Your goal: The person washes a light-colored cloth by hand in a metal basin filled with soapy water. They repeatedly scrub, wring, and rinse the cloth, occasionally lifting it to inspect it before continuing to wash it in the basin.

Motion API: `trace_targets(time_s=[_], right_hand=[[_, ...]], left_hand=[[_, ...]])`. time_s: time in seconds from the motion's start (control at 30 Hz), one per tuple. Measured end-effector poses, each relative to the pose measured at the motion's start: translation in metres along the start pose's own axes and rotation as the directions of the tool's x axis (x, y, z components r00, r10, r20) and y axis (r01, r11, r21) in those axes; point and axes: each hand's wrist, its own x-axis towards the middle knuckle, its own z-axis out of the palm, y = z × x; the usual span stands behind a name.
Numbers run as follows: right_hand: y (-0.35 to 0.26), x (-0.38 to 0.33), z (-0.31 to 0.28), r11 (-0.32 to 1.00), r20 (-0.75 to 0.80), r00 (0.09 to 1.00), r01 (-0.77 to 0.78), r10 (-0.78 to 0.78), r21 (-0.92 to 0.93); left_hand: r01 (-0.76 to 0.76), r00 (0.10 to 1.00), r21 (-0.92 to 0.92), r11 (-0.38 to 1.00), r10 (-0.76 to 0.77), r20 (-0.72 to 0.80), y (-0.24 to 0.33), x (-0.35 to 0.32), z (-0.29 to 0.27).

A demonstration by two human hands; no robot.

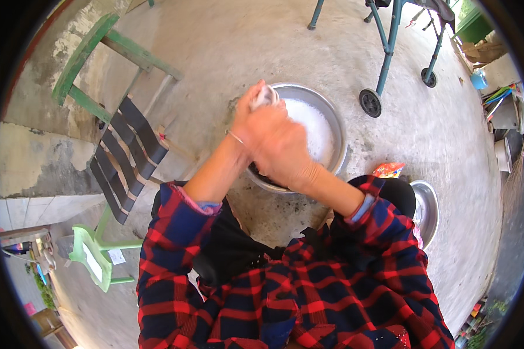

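Note:
My left hand [245,123] and my right hand [282,142] are pressed together over a round metal basin [342,131]. A bunched whitish cloth [265,98] pokes out at the far side of my left hand, whose fingers are wrapped round it. My right hand is closed against the same bundle and blurred by motion; most of the cloth is hidden inside the hands. White suds [312,125] cover the water in the basin. Something dark shows at the basin's near left edge, below my hands, too hidden to name.
To the left stand a green-framed chair [131,154] with dark straps and a light green plastic stool [93,259]. A wheeled metal frame [384,64] is at the far right. Beside my right knee lie a red and yellow packet [388,169] and a second metal basin [431,212].

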Motion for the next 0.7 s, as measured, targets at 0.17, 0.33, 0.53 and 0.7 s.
trace_targets(time_s=[0.17, 0.33, 0.53, 0.7], right_hand=[[0.043, 0.018, 0.016, 0.971, -0.043, 0.987, -0.146, 0.157, 0.191], [0.011, 0.013, 0.009, 0.988, -0.026, 0.995, -0.092, 0.096, 0.120], [0.059, 0.022, 0.009, 0.973, 0.106, 0.967, -0.230, 0.231, -0.018], [0.033, 0.011, 0.012, 0.986, -0.081, 0.988, -0.127, 0.135, 0.105]], left_hand=[[-0.078, 0.959, 0.113, 0.991, 0.105, -0.263, -0.022, -0.004, 0.024], [-0.023, 1.000, -0.005, 1.000, 0.023, -0.021, -0.016, -0.003, -0.006], [0.006, 0.996, 0.012, 1.000, -0.004, -0.092, -0.024, -0.006, 0.022], [-0.355, 0.883, 0.192, 0.915, 0.260, 0.391, -0.020, 0.013, -0.023]])
